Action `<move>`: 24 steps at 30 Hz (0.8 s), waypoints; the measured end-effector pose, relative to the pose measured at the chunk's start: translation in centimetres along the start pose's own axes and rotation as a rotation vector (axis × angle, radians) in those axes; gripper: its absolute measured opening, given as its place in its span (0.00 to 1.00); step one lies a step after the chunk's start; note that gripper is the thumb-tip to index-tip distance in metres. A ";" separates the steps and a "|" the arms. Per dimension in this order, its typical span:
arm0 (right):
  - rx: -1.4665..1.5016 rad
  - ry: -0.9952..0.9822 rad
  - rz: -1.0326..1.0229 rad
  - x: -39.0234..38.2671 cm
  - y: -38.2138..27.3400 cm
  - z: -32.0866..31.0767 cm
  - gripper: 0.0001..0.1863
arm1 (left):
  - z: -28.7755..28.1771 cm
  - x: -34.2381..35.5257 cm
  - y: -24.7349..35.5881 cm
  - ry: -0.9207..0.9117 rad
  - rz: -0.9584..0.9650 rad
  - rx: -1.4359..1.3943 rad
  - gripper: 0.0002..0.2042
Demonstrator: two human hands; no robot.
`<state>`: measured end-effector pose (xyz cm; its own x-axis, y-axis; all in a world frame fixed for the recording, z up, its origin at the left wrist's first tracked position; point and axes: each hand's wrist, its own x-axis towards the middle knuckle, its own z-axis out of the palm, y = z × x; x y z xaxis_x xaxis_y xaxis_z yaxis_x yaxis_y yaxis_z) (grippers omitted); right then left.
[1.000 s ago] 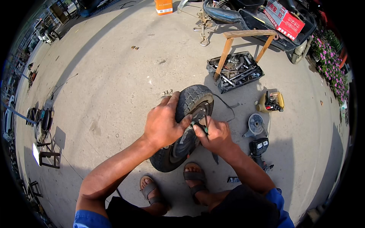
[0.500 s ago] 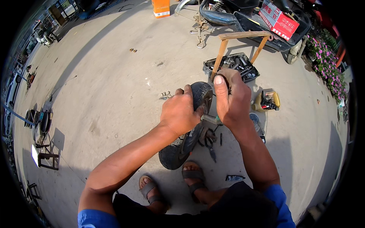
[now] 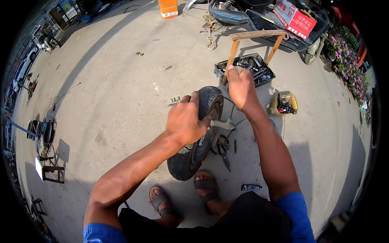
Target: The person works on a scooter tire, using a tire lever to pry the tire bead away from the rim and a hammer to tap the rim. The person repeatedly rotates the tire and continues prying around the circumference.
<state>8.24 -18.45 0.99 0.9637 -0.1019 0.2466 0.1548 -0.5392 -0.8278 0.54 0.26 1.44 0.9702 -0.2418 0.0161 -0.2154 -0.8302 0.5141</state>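
A black-tyred wheel [image 3: 198, 150] is standing on edge on concrete, just ahead of the person's sandalled feet [image 3: 206, 185]. The left hand [image 3: 187, 122] is gripping its upper left side, fingers curling over the tread, thumb reaching across. A grey-green angled tool [image 3: 223, 124] is jutting from the wheel's right side. Above and right of the wheel, the right hand [image 3: 242, 88] is rising, its fingers curled closed; whether they are holding anything cannot be told. Dark pliers [image 3: 224, 154] are lying right of the wheel; a toolbox [image 3: 265, 82] is sitting beyond it, upper right.
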 end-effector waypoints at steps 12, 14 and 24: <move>0.273 -0.077 0.303 1.4 3.3 1.1 0.19 | -0.1 -1.0 -0.6 0.047 0.023 -0.048 0.39; 0.305 -0.086 0.341 1.4 3.3 0.9 0.21 | -0.2 -1.1 0.0 0.011 -0.001 -0.035 0.39; 0.483 -0.201 0.483 1.3 3.9 0.2 0.12 | -0.1 -1.1 0.1 0.013 0.009 -0.052 0.40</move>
<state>10.18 -20.48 -1.99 0.9631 -0.0550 -0.2635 -0.2657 -0.0371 -0.9634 -0.50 0.44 1.53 0.9697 -0.2422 0.0315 -0.2181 -0.8007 0.5580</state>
